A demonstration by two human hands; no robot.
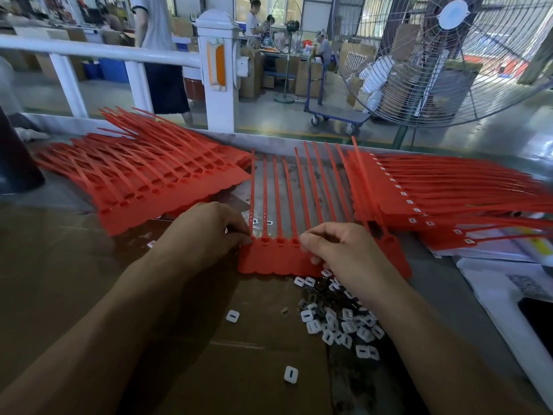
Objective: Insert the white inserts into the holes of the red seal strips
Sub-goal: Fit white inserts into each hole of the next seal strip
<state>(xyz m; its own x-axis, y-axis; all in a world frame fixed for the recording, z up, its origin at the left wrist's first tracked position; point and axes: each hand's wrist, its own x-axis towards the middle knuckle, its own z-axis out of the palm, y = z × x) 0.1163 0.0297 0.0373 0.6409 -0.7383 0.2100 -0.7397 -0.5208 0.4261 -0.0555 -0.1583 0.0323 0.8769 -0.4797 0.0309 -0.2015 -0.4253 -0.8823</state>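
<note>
No legible writing anywhere. Red seal strip sheet (pixel 278 260) lies flat at centre on brown cardboard (pixel 89 265) over a metal bench. Left hand (pixel 206 232) pinches its left edge; right hand (pixel 338 250), fingers curled, presses its right part. White inserts (pixel 341 322) heaped just beneath. Large fan (pixel 449 55) behind; workshop floor beyond.
</note>
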